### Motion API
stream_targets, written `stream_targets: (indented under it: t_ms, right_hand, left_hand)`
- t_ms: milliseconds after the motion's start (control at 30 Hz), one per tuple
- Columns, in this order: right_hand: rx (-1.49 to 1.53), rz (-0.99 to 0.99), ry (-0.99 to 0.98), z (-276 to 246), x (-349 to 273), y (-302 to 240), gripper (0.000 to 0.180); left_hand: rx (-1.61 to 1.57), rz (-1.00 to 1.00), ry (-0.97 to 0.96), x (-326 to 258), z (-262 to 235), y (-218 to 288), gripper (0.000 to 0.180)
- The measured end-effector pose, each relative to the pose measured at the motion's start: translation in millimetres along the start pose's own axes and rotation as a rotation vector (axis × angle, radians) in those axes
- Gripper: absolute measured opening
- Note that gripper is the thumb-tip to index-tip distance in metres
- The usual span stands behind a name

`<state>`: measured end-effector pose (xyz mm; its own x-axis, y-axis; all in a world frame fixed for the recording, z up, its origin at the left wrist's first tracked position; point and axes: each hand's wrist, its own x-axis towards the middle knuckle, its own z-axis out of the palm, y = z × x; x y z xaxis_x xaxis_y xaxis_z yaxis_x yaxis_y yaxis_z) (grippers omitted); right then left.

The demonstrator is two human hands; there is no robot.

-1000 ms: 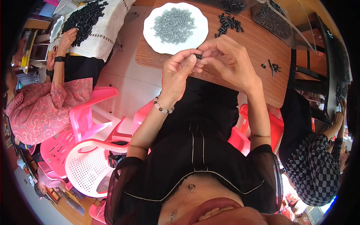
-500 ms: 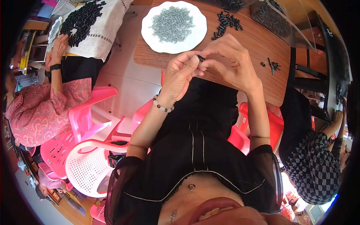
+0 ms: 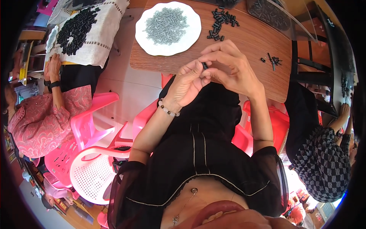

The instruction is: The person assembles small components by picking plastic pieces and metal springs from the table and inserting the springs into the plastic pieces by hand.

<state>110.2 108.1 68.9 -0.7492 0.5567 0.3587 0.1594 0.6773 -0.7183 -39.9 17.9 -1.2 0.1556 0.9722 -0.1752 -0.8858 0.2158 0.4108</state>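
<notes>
A small black piece (image 3: 205, 66) was pinched up between the two hands, nearer to the person than the white plate (image 3: 195, 29) and a little to its right. The left hand (image 3: 187, 84), just below the plate's right side, was nearly closed, with thumb and forefinger pressed on the piece. The right hand (image 3: 235, 72), farther right of the plate, was half curled, its thumb and forefinger bent around the piece's other side; whether those tips gripped or merely touched it could not be told.

The plate had a wavy rim and bore a heap of tiny clear pieces (image 3: 166, 26). It stood on the brown wooden table (image 3: 248, 49). Right of the plate lay a loose cluster of black pieces (image 3: 221, 23), and beyond that a clear bin (image 3: 268, 15). Well to the right of the plate and nearer to the person were some thin black parts (image 3: 272, 61). Well left of the plate, a black heap (image 3: 77, 32) lay on a white cloth (image 3: 103, 34).
</notes>
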Motion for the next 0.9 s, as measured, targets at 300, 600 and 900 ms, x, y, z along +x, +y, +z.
stream_targets:
  t_ms: [300,600,900]
  right_hand:
    - [0.001,0.037,-0.065,-3.9,-13.0,7.5,0.029]
    - [-0.002,0.113,-0.104,-7.2,-20.9,7.6,0.028]
    - [0.016,0.123,-0.157,-6.9,-20.0,14.2,0.028]
  left_hand:
    - [0.048,-0.071,0.106,-3.5,3.3,-9.3,0.029]
    - [0.219,-0.168,0.103,-7.2,-2.2,-4.5,0.026]
    - [0.093,-0.203,0.11,-6.8,-8.6,-9.1,0.025]
